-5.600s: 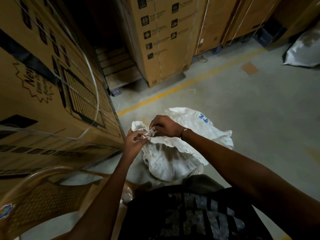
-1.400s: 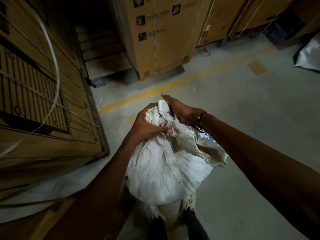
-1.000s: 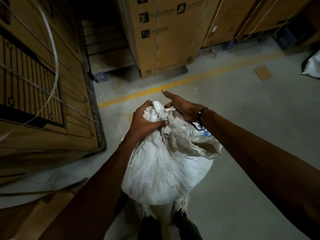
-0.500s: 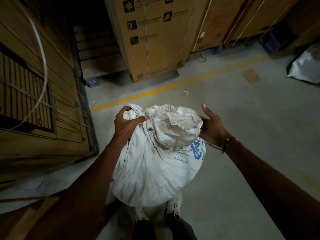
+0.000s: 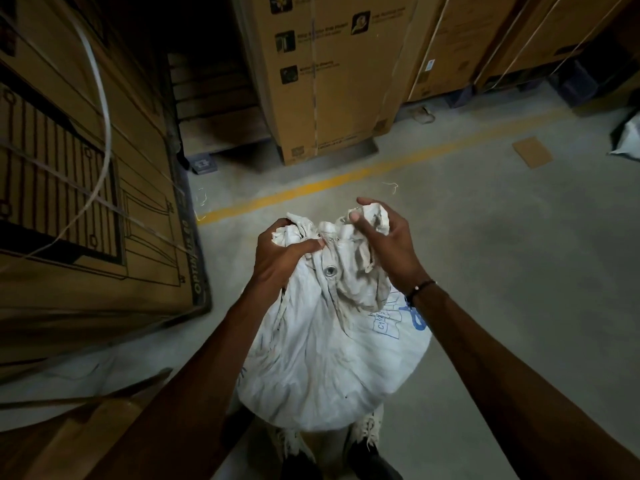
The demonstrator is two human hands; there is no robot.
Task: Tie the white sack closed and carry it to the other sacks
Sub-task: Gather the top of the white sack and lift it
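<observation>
white sack: held in front of the person, above the shoes and concrete floor. left hand: fingers clenched around the gathered neck. right hand: fingers curled around bunched mouth fabric. cardboard cartons stand far behind.

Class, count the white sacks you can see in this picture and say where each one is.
2. One white sack is held by both hands at centre; another sack lies at the right edge, cut off. More may sit out of view.

left carton: "OPTIM…", rest unclear | white sack: blue print, probably illegible
</observation>
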